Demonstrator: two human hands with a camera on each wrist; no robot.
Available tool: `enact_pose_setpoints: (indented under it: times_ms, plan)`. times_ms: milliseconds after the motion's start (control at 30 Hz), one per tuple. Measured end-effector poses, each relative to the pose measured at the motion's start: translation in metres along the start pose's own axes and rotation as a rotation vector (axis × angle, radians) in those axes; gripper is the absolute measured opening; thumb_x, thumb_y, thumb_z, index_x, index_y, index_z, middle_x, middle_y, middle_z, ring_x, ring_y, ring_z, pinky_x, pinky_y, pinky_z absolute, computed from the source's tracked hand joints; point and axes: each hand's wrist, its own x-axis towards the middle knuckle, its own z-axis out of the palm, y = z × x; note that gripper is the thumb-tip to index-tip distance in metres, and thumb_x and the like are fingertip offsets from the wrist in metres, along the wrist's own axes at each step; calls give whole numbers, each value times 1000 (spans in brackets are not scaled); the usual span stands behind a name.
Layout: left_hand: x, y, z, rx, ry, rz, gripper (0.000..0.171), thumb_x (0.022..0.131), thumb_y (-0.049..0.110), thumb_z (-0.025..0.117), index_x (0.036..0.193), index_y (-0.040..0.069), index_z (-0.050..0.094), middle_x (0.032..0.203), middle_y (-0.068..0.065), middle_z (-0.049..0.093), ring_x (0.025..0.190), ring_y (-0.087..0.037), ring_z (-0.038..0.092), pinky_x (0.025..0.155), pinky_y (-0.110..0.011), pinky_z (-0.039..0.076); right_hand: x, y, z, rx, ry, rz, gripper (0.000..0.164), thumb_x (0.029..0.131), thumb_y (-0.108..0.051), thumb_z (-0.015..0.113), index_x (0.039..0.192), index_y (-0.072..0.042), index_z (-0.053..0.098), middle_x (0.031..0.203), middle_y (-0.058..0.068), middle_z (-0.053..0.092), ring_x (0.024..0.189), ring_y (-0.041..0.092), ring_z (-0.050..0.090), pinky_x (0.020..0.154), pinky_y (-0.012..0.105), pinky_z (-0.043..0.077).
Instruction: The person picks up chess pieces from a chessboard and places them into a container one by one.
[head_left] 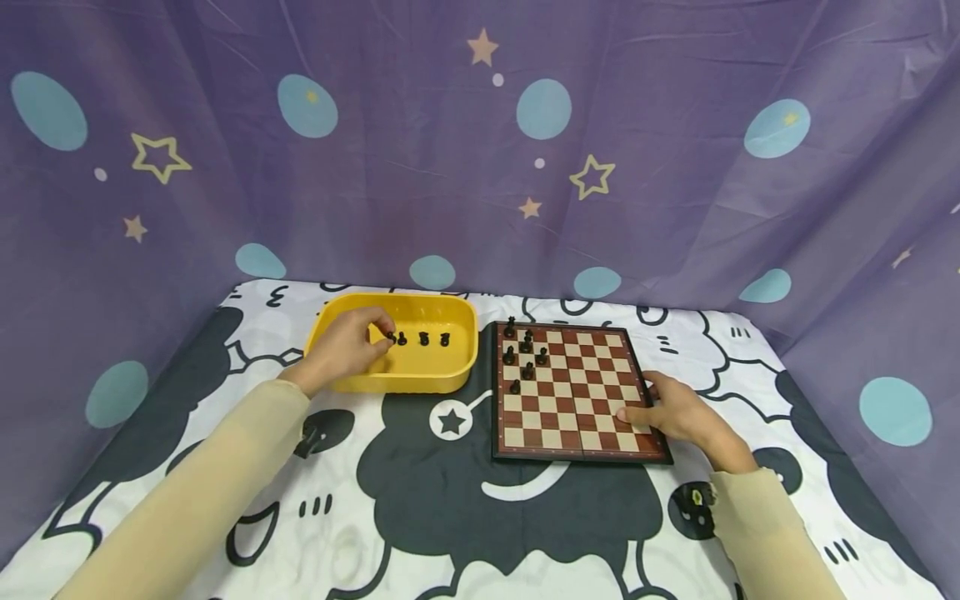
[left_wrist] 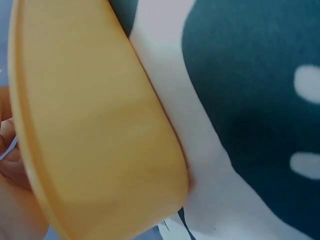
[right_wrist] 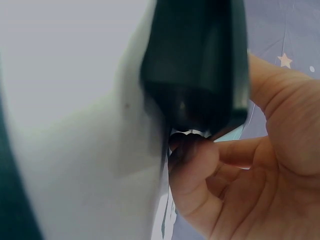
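My left hand (head_left: 351,343) reaches over the left side of a yellow tray (head_left: 405,382), thumb and forefinger pinching a small black chess piece (head_left: 391,337) inside it. In the left wrist view the tray's outer wall (left_wrist: 100,120) hides most of that hand. Several more black chess pieces (head_left: 423,339) stand in a row to the right of the fingertips. My right hand (head_left: 678,410) grips the right edge of a red-and-cream chessboard (head_left: 577,392), thumb lying on top. In the right wrist view its fingers curl at the board's dark side (right_wrist: 195,60).
Several black chess pieces (head_left: 527,343) stand on squares at the board's far left. Tray and board sit side by side on a black-and-white cartoon cloth (head_left: 517,525). A purple curtain (head_left: 450,167) with stars and ovals hangs behind.
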Motion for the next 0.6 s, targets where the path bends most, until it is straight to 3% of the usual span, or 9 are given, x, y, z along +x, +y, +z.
enact_pose_setpoints:
  times_ms: [300,600]
  plan:
    - [12,-13,6,-26,-22,-63,16,87,10,66,102,5,64,100,-11,65,84,-26,56,77,-40,45,0,0,0,10,-8,10,99,75,-51,76,140,8,32,111,23,56,92,29,56,80,45,45]
    - [25,-27,9,-2,-51,-172,14,87,9,66,101,6,61,101,-11,63,93,-28,54,89,-44,42,0,-1,0,2,-4,10,98,75,-51,76,140,8,32,111,24,56,93,30,55,80,46,45]
